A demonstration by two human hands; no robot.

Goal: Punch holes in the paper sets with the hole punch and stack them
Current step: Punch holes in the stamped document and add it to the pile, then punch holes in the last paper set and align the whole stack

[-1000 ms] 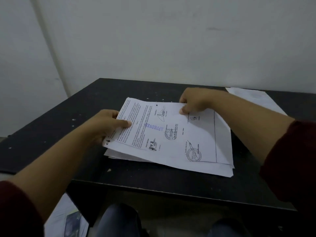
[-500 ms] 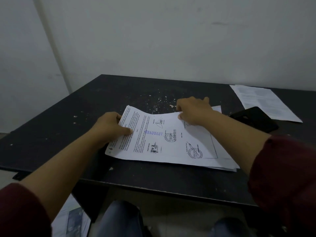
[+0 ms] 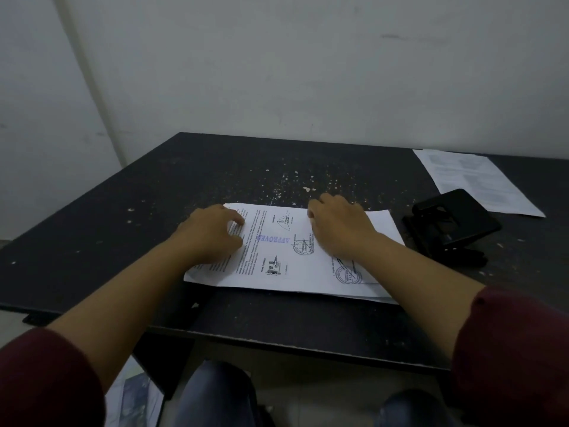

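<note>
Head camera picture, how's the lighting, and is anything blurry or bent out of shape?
Head view: dim, flat light with no glare; the dark table swallows detail, and the hole punch nearly merges into it. Text on the paper stack is too soft to read apart from the blue stamp. Wide-angle bend curves the wall corner at left.

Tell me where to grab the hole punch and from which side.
Take the hole punch by its raised black lever, reaching with the right hand from the front-left. The lever slopes up toward the far right, free of the loose sheet behind, so a grip there looks easiest.
</note>
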